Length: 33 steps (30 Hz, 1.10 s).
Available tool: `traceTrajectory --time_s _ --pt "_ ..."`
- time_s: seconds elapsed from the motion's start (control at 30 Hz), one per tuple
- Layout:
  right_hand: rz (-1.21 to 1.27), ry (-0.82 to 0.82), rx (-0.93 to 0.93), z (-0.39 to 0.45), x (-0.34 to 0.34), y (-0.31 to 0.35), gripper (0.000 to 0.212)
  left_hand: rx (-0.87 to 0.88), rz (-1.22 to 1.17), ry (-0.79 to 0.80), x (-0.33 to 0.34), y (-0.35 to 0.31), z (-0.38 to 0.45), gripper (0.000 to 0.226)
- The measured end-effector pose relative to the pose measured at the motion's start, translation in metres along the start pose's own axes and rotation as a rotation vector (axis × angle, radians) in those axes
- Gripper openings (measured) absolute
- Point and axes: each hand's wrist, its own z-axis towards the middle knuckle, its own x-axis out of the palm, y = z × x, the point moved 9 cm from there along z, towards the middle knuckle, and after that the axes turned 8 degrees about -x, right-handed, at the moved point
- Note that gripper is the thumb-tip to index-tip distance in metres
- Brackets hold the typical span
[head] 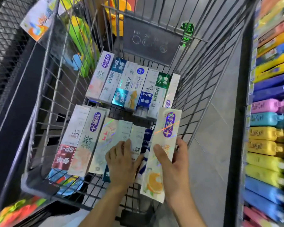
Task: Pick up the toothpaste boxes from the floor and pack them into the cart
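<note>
Our right hand [172,159] grips the orange-print toothpaste box [161,154]; our left hand [121,159] lies flat, holding nothing, on the near row [88,141]. Wedged in carelessly, it could dislodge neighbouring boxes in the cart [44,89].

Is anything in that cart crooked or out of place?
Mostly tidy: two rows of toothpaste boxes lie side by side in the cart. The orange-picture box in the right hand is not yet in a row. The left hand rests on the near row.

The wire cart [59,89] carries two rows of toothpaste boxes [129,86] on its bottom. One row lies along the far end, the other toward the near end.
</note>
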Motion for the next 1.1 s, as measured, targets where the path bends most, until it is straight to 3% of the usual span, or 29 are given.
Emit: traceTrajectory --time_s 0.1,0.27,0.43,0.73,0.93,1.1 --pt "-0.026 -0.031 -0.002 0.003 0.001 -0.009 0.043 0.045 0.017 0.048 0.000 0.002 0.001 0.084" --pt "0.015 -0.048 0.048 0.013 0.003 -0.021 0.027 0.186 0.050 -0.055 -0.027 0.024 0.024 0.062" --pt "-0.060 -0.009 -0.030 0.034 0.016 -0.017 0.030 0.263 0.180 -0.007 -0.035 0.030 0.064 0.075" --pt "-0.145 -0.099 -0.083 0.104 0.037 -0.024 0.063 0.287 0.404 0.022 0.004 0.029 0.085 0.079" --pt "-0.598 -0.133 -0.182 0.161 0.051 -0.003 0.088 0.312 0.371 -0.009 -0.002 0.024 0.082 0.076" --pt "-0.838 -0.240 -0.208 0.205 0.042 0.009 0.071 0.322 0.363 -0.019 -0.001 0.025 0.083 0.076"
